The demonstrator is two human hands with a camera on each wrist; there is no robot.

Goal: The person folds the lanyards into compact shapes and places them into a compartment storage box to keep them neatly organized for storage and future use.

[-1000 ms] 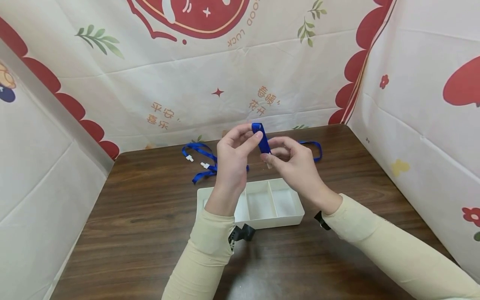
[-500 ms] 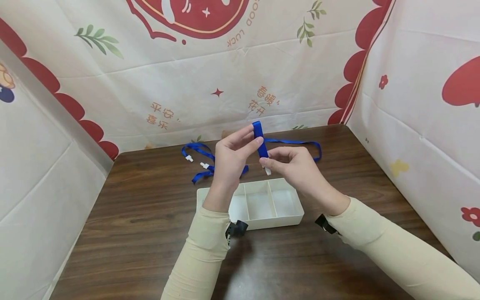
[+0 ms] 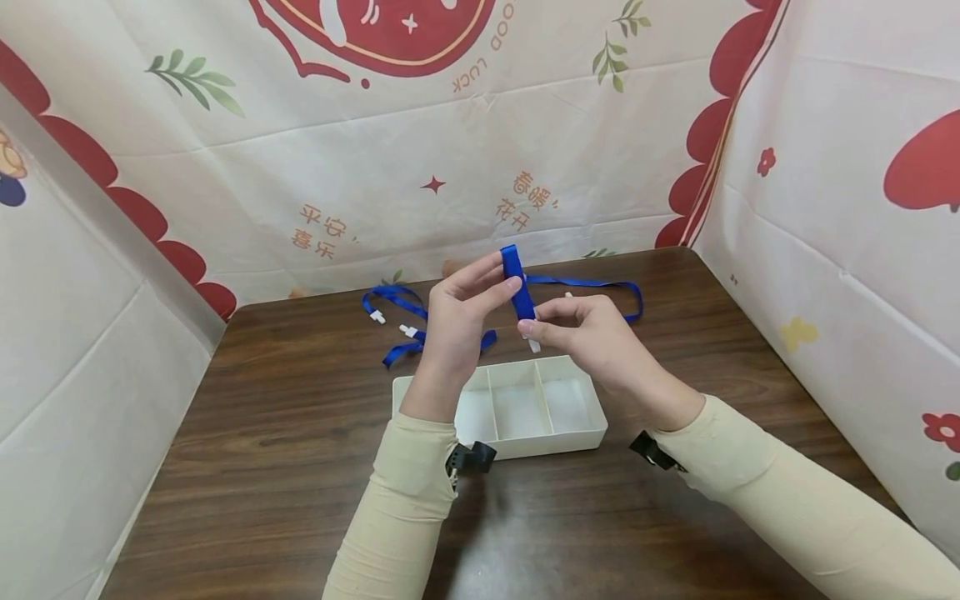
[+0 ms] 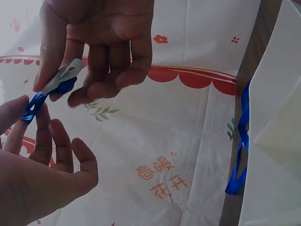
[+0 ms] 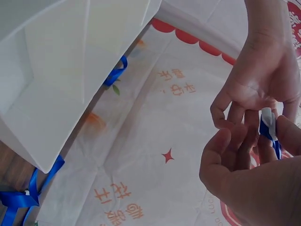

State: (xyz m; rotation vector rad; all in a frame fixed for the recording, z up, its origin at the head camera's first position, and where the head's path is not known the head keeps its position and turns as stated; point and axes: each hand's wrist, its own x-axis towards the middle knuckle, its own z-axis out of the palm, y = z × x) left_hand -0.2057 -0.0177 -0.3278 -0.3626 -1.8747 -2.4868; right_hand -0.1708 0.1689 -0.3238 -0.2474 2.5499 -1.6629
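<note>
A blue lanyard (image 3: 519,287) is folded into a short flat bundle above the back of the divided tray. My left hand (image 3: 459,321) pinches the upper part between thumb and fingers. At the lower end, my right hand (image 3: 592,337) pinches the bundle beside its white plastic clip (image 3: 533,343). The left wrist view gives a side look at the looped strap (image 4: 35,106) and the clip (image 4: 70,73), both between the hands. In the right wrist view the clip (image 5: 267,117) stands among the fingertips of both hands.
An off-white tray (image 3: 540,447) with several compartments sits below the hands, partly hidden by the left forearm. Behind it to the left lie loose blue lanyards (image 3: 393,293) with white clips. Another blue strap (image 3: 611,285) lies behind the right hand. Printed cloth (image 3: 360,167) walls the table (image 3: 285,467).
The right hand has moved down and slightly right along the folded lanyard, and the white clip now shows below it. The left hand has shifted slightly left and down, still pinching the top.
</note>
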